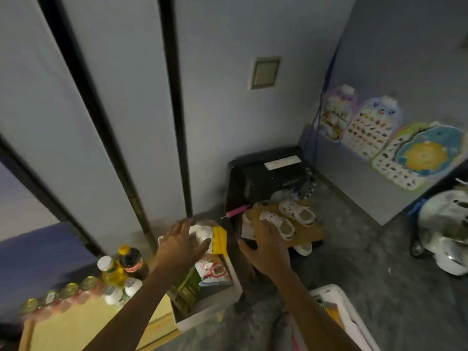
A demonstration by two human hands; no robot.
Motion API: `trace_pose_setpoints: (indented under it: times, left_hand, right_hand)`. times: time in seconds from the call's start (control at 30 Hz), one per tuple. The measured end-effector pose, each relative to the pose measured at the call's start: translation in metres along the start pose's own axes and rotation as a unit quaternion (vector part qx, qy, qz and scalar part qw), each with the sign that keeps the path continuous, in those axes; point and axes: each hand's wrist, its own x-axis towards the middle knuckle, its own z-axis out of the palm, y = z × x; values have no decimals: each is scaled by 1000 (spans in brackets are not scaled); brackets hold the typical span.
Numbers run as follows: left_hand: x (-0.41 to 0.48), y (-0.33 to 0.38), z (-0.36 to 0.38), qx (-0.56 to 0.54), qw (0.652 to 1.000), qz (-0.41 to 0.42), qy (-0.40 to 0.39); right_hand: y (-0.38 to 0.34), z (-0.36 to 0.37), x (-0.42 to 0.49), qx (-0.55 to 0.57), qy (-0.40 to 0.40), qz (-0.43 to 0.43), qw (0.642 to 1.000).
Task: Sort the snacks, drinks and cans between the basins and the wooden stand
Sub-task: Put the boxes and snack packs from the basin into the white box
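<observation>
At seven o'clock the wooden stand shows pale, smooth wood; the cans on it have shiny metal tops, the bottles glossy plastic. The white basin at six o'clock looks smooth plastic, its snack packets glossy film.

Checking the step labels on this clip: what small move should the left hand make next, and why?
Probably close the left hand on the white-and-yellow packet and lift it from the white basin. Its fingers are spread right over that packet, which sits at the basin's far end, and the right hand hovers open, holding nothing.
</observation>
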Motion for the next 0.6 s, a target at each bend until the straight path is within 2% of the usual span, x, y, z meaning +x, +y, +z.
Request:
trace_pose_setpoints:
  times: [0.2,0.3,0.4,0.6]
  left_hand:
    - [-15,88,10,-12,994,110,4]
    - [-34,138,25,-18,987,157,-11]
    - [-57,179,52,10,975,220,10]
    - [-156,262,86,21,959,280,-35]
  right_hand:
    - [55,-79,-61,28,60,93,993]
    - [95,-115,-103,-4,113,117,987]
    - [141,-141,-153,-7,135,174,975]
    - [190,-190,-278,-12,163,268,950]
